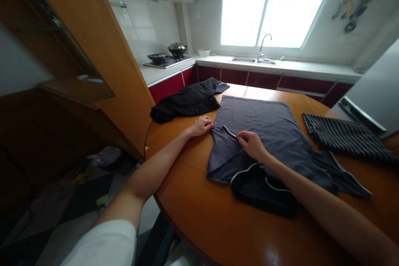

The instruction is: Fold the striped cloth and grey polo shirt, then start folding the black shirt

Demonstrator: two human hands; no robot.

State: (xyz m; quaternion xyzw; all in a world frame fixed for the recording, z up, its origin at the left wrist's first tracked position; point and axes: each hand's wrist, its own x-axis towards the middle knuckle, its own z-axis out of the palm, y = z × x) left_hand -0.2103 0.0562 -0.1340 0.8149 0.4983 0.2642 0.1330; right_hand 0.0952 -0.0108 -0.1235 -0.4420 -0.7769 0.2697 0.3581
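A dark grey polo shirt (264, 120) with white piping lies spread on the round wooden table (193, 203), its black collar (264, 193) towards me. The sleeve on the left is folded in over the body, while the other sleeve (346, 174) stretches out to the right. My left hand (204, 124) is closed on the shirt's left edge, near the underarm. Between the thumb and fingers of my right hand (249, 141), the white-trimmed hem of the left sleeve is pinched. My right forearm passes over part of the collar and hides it.
A crumpled black garment (190, 99) lies at the table's far left. On the right is a striped dark cloth (346, 137), folded flat. A wooden cabinet (115, 62) stands close on the left. Behind the table run a counter with a sink (246, 60) and a stove (168, 61).
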